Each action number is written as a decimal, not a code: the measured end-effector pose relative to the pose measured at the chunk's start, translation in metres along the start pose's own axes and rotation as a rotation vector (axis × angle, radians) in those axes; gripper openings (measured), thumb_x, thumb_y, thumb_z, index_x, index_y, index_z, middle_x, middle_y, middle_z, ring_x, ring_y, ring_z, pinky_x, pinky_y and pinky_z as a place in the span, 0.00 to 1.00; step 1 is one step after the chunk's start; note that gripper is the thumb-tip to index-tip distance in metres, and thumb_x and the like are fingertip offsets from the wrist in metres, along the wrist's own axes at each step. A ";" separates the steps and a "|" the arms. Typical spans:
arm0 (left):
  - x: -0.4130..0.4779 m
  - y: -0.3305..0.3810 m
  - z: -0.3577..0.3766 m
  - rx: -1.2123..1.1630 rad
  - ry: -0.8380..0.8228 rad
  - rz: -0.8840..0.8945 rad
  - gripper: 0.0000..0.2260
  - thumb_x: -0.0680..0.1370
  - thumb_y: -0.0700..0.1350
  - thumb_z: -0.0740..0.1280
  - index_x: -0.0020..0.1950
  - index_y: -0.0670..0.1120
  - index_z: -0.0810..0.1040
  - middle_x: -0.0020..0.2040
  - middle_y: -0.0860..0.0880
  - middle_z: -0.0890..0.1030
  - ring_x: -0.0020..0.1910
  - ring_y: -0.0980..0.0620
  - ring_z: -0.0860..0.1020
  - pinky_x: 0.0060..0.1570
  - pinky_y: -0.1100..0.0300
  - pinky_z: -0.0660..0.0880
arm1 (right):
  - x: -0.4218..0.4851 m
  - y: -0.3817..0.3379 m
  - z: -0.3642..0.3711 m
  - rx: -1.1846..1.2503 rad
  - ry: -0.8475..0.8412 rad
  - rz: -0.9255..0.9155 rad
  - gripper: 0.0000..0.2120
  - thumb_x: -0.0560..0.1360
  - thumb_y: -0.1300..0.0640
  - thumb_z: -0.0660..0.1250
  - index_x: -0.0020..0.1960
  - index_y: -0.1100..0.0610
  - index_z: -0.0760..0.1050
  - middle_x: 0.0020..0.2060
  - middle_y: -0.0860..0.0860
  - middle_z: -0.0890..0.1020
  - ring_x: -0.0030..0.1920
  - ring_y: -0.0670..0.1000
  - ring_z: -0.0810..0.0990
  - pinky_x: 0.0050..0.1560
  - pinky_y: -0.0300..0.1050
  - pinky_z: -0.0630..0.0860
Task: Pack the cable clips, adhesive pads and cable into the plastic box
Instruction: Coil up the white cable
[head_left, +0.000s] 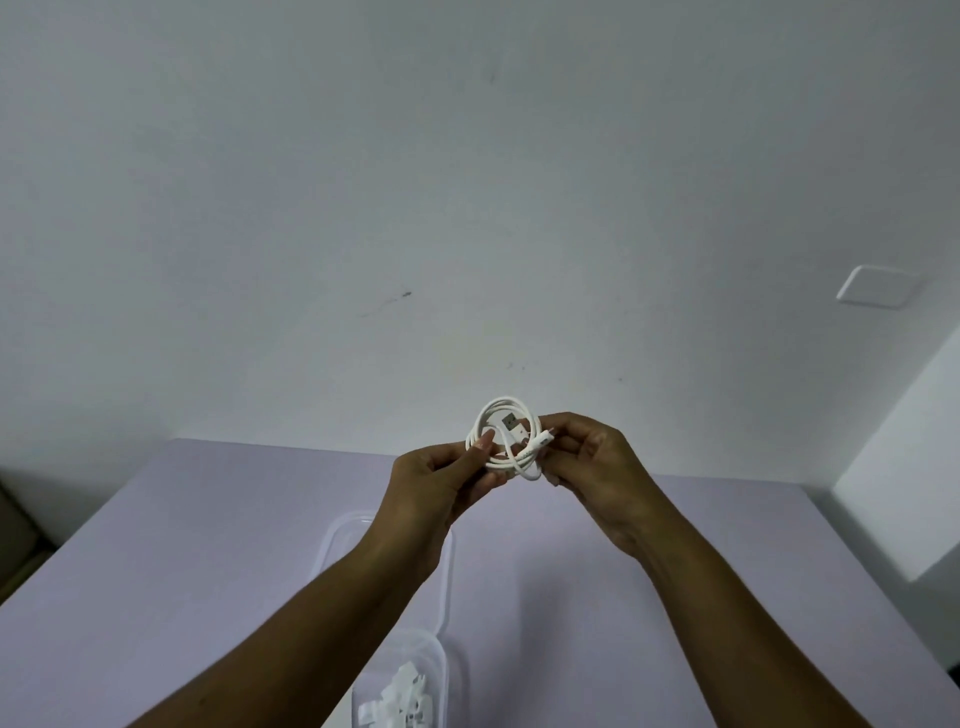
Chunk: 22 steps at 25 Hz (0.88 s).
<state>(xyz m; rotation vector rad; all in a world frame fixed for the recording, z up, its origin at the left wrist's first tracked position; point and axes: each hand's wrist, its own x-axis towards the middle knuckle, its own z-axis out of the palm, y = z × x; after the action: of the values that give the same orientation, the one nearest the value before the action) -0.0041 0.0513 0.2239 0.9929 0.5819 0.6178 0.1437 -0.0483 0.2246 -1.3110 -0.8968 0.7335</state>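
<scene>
A white cable (506, 434) is wound into a small coil and held up in the air above the table. My left hand (441, 480) pinches the coil's left side. The coil's right side, near a plug end, sits between the fingers of my right hand (592, 462). Below my arms a clear plastic box (439, 657) stands near the front edge of the table. White cable clips (402, 699) lie inside it. My left forearm hides part of the box. I cannot make out any adhesive pads.
A clear lid (340, 535) lies flat on the lilac table (182, 545) behind the box. A white wall rises past the table's far edge, with a white switch plate (875, 286) at the right.
</scene>
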 end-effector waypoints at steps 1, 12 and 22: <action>0.000 -0.001 0.001 0.008 -0.002 -0.001 0.11 0.74 0.45 0.71 0.47 0.37 0.85 0.45 0.41 0.87 0.44 0.50 0.86 0.42 0.68 0.79 | 0.000 -0.001 -0.002 0.002 -0.040 -0.006 0.16 0.73 0.73 0.64 0.49 0.55 0.82 0.36 0.51 0.84 0.31 0.46 0.72 0.35 0.36 0.72; 0.003 0.002 0.003 0.212 0.040 0.029 0.08 0.74 0.43 0.71 0.46 0.38 0.85 0.39 0.42 0.87 0.37 0.50 0.86 0.37 0.67 0.80 | -0.005 -0.007 -0.008 -0.051 -0.109 -0.103 0.14 0.75 0.66 0.68 0.55 0.52 0.72 0.41 0.54 0.84 0.30 0.49 0.77 0.30 0.37 0.72; 0.006 -0.002 -0.005 0.590 0.113 0.230 0.07 0.75 0.43 0.72 0.42 0.39 0.85 0.34 0.44 0.86 0.33 0.49 0.86 0.38 0.63 0.82 | -0.005 -0.004 0.003 -0.263 -0.135 -0.130 0.19 0.75 0.51 0.69 0.59 0.43 0.63 0.45 0.52 0.84 0.39 0.55 0.85 0.41 0.45 0.82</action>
<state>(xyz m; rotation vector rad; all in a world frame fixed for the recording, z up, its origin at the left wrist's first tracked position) -0.0034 0.0575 0.2193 1.6025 0.7788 0.7259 0.1380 -0.0516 0.2279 -1.4299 -1.2072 0.6226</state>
